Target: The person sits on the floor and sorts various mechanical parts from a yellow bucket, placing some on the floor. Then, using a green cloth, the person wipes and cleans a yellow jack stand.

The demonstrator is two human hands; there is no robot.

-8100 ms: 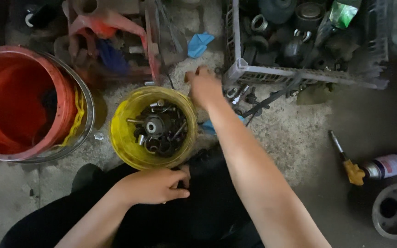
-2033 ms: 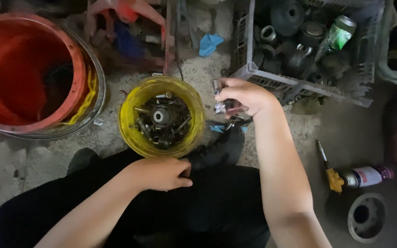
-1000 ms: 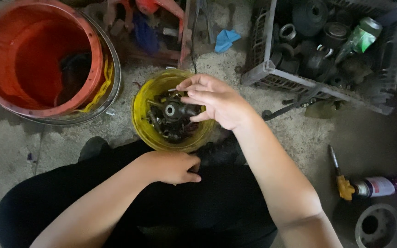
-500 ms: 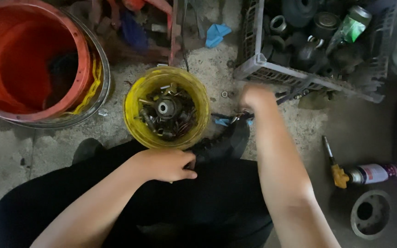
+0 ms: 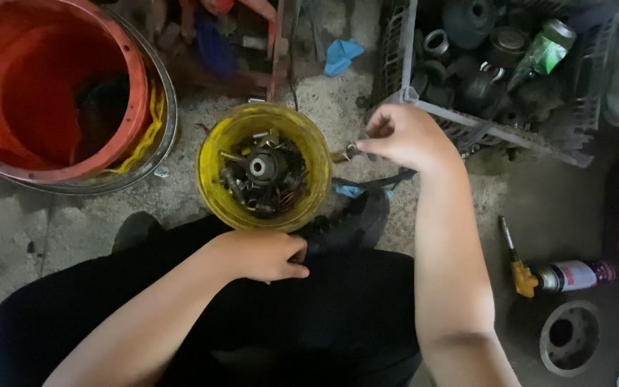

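Note:
A small yellow bucket (image 5: 213, 143) stands on the concrete floor between my knees, filled with several bolts, nuts and a round metal part (image 5: 263, 168). My right hand (image 5: 402, 136) hovers just right of the bucket, its fingertips pinching a small metal bolt (image 5: 347, 152). My left hand (image 5: 259, 254) rests on my dark trouser leg just below the bucket, fingers curled, touching the bucket's near side.
A large orange bucket (image 5: 134, 93) inside a metal ring sits at upper left. A grey plastic crate (image 5: 496, 132) of dark round parts and a green can stands at upper right. A spray can with yellow nozzle (image 5: 557, 276) and a metal ring (image 5: 569, 337) lie at right.
My right hand went into the yellow bucket, swung out to the right near the crate, and now holds a small bolt beside the bucket. My left hand stayed on my leg.

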